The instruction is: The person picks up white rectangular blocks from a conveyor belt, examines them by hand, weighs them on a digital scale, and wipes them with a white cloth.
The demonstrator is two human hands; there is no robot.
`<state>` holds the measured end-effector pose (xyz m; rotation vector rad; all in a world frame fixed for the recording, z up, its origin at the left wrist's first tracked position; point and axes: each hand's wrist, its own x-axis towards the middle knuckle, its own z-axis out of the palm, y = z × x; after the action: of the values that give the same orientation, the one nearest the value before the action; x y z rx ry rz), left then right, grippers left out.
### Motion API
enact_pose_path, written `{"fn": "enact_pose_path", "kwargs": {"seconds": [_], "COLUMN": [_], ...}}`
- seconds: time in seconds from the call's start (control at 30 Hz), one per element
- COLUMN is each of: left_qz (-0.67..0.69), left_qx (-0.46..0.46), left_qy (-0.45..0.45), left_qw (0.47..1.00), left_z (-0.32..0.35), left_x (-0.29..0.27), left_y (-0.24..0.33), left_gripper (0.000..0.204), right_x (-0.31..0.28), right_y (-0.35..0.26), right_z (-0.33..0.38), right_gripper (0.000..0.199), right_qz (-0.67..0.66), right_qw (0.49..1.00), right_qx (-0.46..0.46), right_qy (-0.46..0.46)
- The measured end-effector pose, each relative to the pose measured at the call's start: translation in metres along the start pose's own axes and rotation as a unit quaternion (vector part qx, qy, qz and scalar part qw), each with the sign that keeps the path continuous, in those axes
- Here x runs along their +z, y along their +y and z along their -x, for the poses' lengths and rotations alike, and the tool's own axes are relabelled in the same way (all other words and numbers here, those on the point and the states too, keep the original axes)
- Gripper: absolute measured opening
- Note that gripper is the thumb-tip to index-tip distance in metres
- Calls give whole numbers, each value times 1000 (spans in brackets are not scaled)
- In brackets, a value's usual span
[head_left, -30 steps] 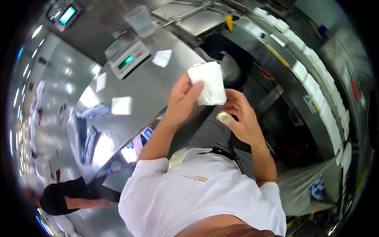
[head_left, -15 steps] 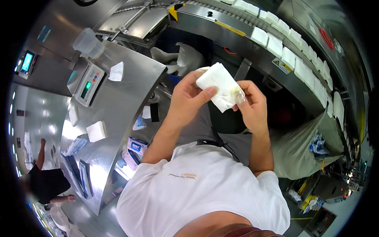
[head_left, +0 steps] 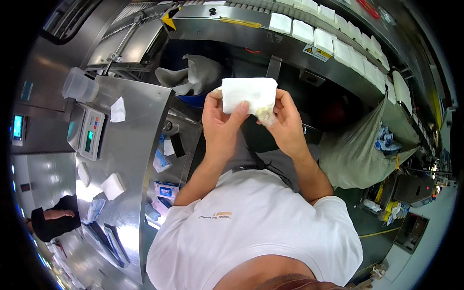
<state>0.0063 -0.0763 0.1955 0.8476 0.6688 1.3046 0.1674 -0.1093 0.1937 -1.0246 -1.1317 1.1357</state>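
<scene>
Both hands hold a folded stack of white wipes (head_left: 248, 92) up in front of my body, its long side lying nearly level. My left hand (head_left: 221, 113) grips the left end, thumb pressed on the near face and fingers behind. At the lower right corner my right hand (head_left: 285, 123) pinches the stack. Crumpled, clear film-like material with a yellowish tint shows around the right fingertips there. Fingers behind the stack are hidden.
To the left, a steel table (head_left: 137, 96) bears a digital scale (head_left: 88, 134), a clear plastic tub (head_left: 80, 86) and white folded pieces (head_left: 113, 186). Ahead, a conveyor (head_left: 338, 36) carries rows of white stacks. A large cloth sack (head_left: 350, 154) hangs at right. Another person (head_left: 55, 220) stands far left.
The stack has turned from a slant to nearly level. Both hands have turned with it and keep their hold. The whole view has shifted, and the person at far left has changed pose.
</scene>
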Motion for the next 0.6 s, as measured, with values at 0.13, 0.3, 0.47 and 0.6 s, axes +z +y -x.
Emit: {"fn": "enact_pose_path", "kwargs": {"seconds": [0.13,0.3,0.47,0.6], "left_qz": [64,109,124,101], "left_qx": [-31,-67,-118,-125], "left_qy": [9,8,-31,-31], "left_qw": [997,992,985,987], "left_z": [0,1,-3,-7], "left_x": [7,9,12,16], "left_y": [0,-4,6,8], "left_gripper": [45,47,47,49], "right_x": [5,-1,-3,-17], "right_y": [-13,-11,-17,-15], "right_z": [10,13,14,14], "right_gripper": [72,68,62,57], "right_qz": [134,218,126,106], "right_qw": [987,963,978,978], "right_qx": [-76,-138,-151,-174], "right_qy": [46,77,67,54]}}
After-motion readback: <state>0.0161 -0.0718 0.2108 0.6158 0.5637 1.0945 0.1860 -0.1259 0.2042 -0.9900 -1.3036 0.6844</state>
